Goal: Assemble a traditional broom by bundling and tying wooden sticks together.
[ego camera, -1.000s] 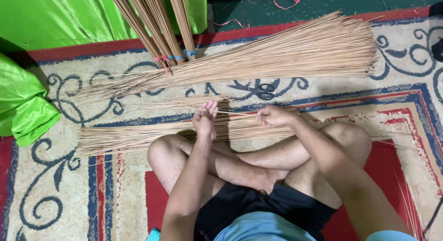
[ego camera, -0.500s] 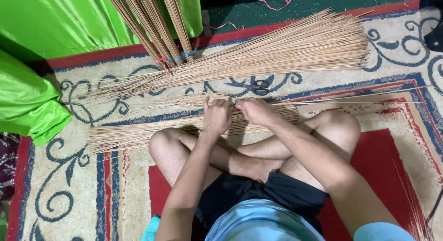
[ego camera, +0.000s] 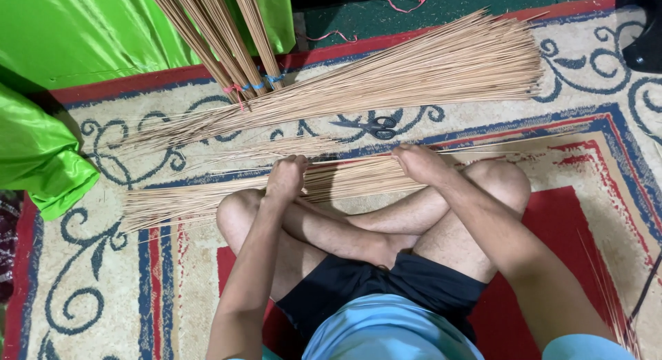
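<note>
I sit cross-legged on a patterned carpet (ego camera: 103, 284). A flat bundle of thin tan sticks (ego camera: 186, 201) lies across the floor just past my knees. My left hand (ego camera: 285, 177) presses down on the bundle's middle with fingers closed over it. My right hand (ego camera: 419, 162) grips the same bundle further right. A larger loose fan of sticks (ego camera: 414, 74) lies beyond it. Black scissors (ego camera: 372, 127) rest on the carpet between the two piles.
Tied stick bundles (ego camera: 221, 43) with red and blue ties lean in from the top. Green shiny fabric (ego camera: 41, 153) covers the upper left. A dark object (ego camera: 645, 39) sits at the top right corner. A few loose sticks lie at the lower right.
My hands have moved apart along the near bundle, the right one sliding rightward. The scissors, hidden before, now show beyond the hands.
</note>
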